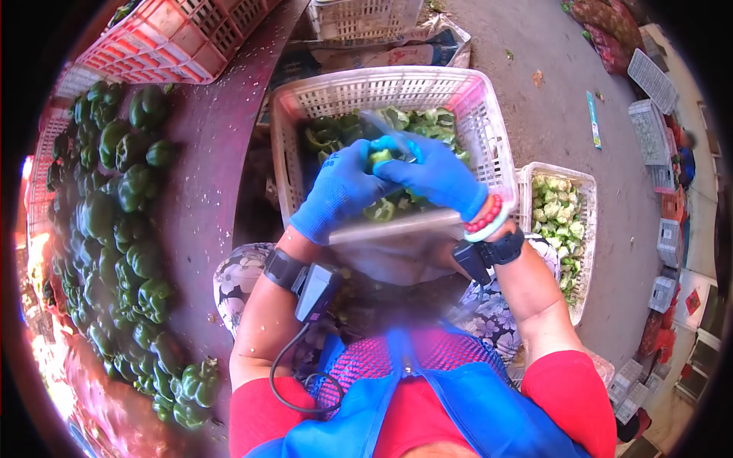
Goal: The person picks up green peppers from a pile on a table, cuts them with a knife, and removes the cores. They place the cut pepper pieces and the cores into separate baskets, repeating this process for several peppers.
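Both my hands wear blue knit gloves and meet above a white plastic crate. My left hand is closed around a small green pepper piece, mostly hidden by the fingers. In my right hand, pressed close against the left, is a small knife with a bright blue handle; its pale blade is blurred and points up and left. Below the hands, cut green peppers lie inside the crate, some halved and showing pale insides.
Whole green peppers are heaped on a reddish table at my left, with a red crate behind them. To the right stands a white basket of pale green pepper cores. Stacked crates and sacks line the far right.
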### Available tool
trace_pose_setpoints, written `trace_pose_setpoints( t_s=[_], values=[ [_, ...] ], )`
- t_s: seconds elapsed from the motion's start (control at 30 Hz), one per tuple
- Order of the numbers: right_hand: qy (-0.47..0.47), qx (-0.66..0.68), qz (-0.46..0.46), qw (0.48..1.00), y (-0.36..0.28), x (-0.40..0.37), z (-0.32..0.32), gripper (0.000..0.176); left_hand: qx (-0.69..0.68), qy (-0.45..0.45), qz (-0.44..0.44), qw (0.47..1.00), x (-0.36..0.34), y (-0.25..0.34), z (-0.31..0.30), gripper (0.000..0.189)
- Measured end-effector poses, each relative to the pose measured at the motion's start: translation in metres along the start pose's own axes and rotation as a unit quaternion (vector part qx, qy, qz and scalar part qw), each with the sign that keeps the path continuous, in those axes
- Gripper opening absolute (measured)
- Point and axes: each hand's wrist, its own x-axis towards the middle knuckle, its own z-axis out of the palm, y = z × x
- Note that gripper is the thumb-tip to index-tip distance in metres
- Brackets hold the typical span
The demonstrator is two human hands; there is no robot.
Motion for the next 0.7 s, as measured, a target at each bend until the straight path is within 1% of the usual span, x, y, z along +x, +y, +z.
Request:
trace_pose_setpoints(
  t_s=[0.03,0.07,0.13,0.17,0.2,0.3,0.33,0.43,0.53,0.6,0.63,0.67,0.7],
  values=[
    [-0.021,0.032,0.019,0.999,0.001,0.0,0.004,0.03,-0.031,-0.001,0.02,0.999,0.0,0.001,0.001,0.031],
    [-0.029,0.076,0.098,0.992,-0.001,0.001,0.001,0.025,-0.083,-0.018,-0.017,0.996,0.001,0.003,0.0,0.028],
    [-0.029,0.237,0.132,0.962,0.0,0.005,-0.004,0.023,-0.225,-0.02,-0.041,0.973,-0.002,0.022,-0.009,0.025],
    [-0.031,0.315,0.147,0.937,0.001,0.007,-0.006,0.022,-0.295,-0.019,-0.053,0.954,-0.003,0.027,-0.012,0.024],
    [-0.01,0.413,0.165,0.895,0.002,0.004,-0.001,0.023,-0.264,0.005,0.028,0.964,0.003,0.007,-0.004,0.023],
    [0.006,0.458,0.141,0.878,0.007,0.001,0.021,0.023,-0.325,-0.029,0.02,0.945,0.001,0.003,0.003,0.024],
    [0.016,0.446,0.14,0.884,0.004,0.0,0.021,0.021,-0.283,-0.014,0.056,0.957,0.0,0.001,0.005,0.024],
    [-0.017,0.278,0.178,0.944,-0.004,0.006,0.003,0.022,-0.178,0.008,0.044,0.983,0.002,-0.007,0.004,0.021],
    [-0.023,0.197,0.204,0.959,0.0,0.006,0.002,0.025,-0.061,-0.014,0.026,0.998,-0.002,0.001,-0.001,0.02],
    [0.045,0.082,0.056,0.994,0.008,0.007,0.014,0.026,-0.059,0.009,0.025,0.998,-0.003,-0.004,0.003,0.021],
    [0.078,0.023,-0.019,0.996,0.009,0.007,0.019,0.028,-0.058,0.02,0.024,0.998,-0.003,-0.009,0.006,0.021],
    [0.098,-0.068,-0.093,0.989,0.009,0.005,0.02,0.029,-0.077,0.037,-0.016,0.996,0.0,-0.016,0.008,0.022],
    [0.116,-0.157,-0.166,0.967,-0.005,0.0,0.02,0.03,-0.096,0.053,-0.056,0.992,0.004,-0.019,0.009,0.022]
  ],
)
